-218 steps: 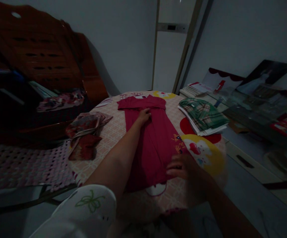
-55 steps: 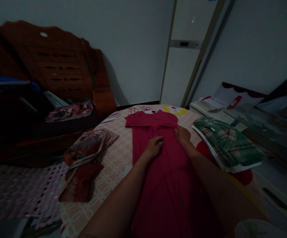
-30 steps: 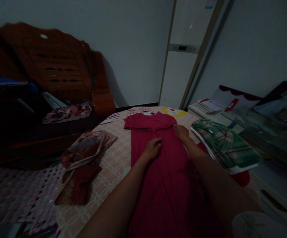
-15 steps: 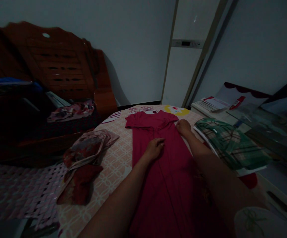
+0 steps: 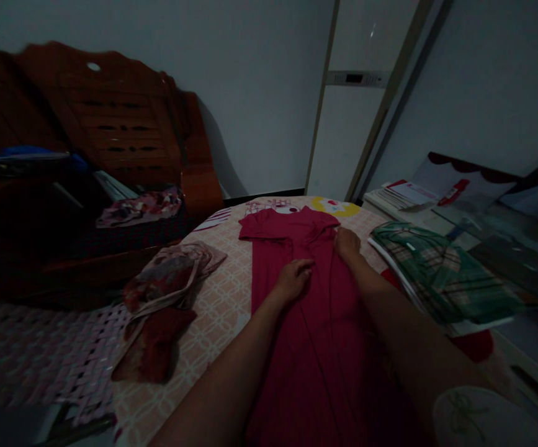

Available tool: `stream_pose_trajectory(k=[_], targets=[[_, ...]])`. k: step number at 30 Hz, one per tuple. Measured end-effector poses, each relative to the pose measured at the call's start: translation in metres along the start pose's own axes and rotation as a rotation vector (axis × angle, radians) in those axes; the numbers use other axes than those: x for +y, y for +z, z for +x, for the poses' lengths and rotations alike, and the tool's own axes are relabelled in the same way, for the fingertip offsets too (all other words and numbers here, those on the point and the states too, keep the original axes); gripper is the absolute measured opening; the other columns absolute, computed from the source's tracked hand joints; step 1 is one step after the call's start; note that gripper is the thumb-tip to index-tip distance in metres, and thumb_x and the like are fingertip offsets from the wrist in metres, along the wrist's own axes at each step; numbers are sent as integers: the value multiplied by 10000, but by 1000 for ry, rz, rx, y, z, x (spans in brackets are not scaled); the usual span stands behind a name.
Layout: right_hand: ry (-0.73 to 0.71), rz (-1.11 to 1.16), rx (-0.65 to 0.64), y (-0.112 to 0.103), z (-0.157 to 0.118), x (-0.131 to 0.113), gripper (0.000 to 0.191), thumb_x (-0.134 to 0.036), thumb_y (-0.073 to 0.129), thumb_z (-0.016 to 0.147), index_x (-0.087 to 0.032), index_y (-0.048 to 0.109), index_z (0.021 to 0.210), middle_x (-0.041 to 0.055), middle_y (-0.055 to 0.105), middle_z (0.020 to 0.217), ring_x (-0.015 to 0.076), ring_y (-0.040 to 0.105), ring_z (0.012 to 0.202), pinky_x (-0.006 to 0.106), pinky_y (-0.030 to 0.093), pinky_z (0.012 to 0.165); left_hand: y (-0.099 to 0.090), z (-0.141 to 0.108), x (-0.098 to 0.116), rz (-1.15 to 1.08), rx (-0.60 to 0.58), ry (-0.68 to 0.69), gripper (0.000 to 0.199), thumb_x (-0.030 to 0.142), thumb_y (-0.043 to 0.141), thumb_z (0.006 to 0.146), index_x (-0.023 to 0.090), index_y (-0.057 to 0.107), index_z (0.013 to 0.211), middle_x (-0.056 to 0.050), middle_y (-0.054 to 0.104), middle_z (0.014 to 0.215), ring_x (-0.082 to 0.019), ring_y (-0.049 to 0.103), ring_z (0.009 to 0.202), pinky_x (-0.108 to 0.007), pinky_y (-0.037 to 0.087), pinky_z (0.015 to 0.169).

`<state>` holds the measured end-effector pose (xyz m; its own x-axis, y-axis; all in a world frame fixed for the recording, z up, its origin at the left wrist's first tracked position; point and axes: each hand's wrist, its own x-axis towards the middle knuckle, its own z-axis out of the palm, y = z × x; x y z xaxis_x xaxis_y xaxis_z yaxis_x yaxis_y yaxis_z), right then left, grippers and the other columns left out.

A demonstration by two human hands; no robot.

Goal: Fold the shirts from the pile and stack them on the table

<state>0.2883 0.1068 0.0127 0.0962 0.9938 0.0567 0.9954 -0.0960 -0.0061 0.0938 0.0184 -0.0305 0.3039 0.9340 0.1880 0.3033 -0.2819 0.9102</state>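
Note:
A dark pink short-sleeved dress lies lengthwise along the table, its neckline at the far end and its lower part running toward me. My left hand is on the middle of its chest, fingers curled together on the cloth beside a long crease. At the right edge, just below the sleeve, my right hand pinches the fabric. The dress's lower right part is in shadow and partly behind my right forearm.
A patterned cloth covers the round table. A crumpled floral garment lies left, a folded green plaid garment right. Beyond are a wooden bench, a tall white cabinet-like unit and a side stand with papers.
My right hand has shifted slightly downward along the dress's edge, drawing the fabric there a little inward. My left hand stays at the middle. The view has turned slightly left.

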Motion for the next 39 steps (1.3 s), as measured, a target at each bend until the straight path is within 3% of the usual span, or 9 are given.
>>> stream_pose_trajectory(k=[3,8,14,21,26,30,34,39], targets=[[-13,35,35,-1,1,4,348,-289,401,965,-143,637,1175,172,672,1184,257,634,1091,308,454,850,1,0,-1,-19,1,-2,339,147,554,858,158,684,1171,-119,676,1219,-217,616,1139,-391,459,1028],[25,43,-27,-10,-15,22,369,-288,384,960,-114,698,1048,181,694,1122,252,649,1052,283,443,784,1,2,-3,-44,-7,-2,351,141,560,853,166,681,1182,-114,669,1238,-212,612,1148,-386,456,1033],[-22,-3,-134,-13,-78,51,384,-314,388,968,-119,715,917,169,719,1007,237,669,965,279,423,747,1,4,-2,-29,-31,54,383,131,538,853,150,665,1214,-128,657,1259,-222,618,1147,-388,467,1023],[-84,-98,-145,-16,-137,43,358,-392,385,989,-142,628,1071,153,690,1077,241,645,1023,294,411,770,2,1,2,195,-64,145,442,68,479,826,166,652,1221,-95,658,1259,-197,597,1175,-371,460,1038],[-10,-120,-109,-15,-144,45,331,-321,333,1004,-160,619,1047,143,692,1046,224,653,983,281,398,740,2,1,4,257,-59,109,404,75,488,824,123,666,1183,-130,658,1248,-221,601,1172,-384,464,1039],[27,-128,-67,-6,-143,56,298,-339,387,990,-164,627,1014,133,693,1013,208,645,964,261,384,712,1,3,2,233,-59,104,394,90,506,824,151,673,1176,-113,663,1245,-221,606,1167,-392,465,1039],[20,-110,4,5,-145,58,310,-352,376,994,-172,628,1013,110,708,954,199,655,923,261,374,689,0,5,-4,88,-50,68,408,124,511,836,159,654,1217,-114,664,1248,-218,617,1146,-406,473,1022],[41,-56,20,6,-147,54,305,-354,384,990,-183,636,974,100,721,951,196,674,896,262,377,665,4,16,-6,-152,-3,-81,455,143,564,797,157,638,1245,-111,687,1204,-207,666,1022,-371,522,925]])
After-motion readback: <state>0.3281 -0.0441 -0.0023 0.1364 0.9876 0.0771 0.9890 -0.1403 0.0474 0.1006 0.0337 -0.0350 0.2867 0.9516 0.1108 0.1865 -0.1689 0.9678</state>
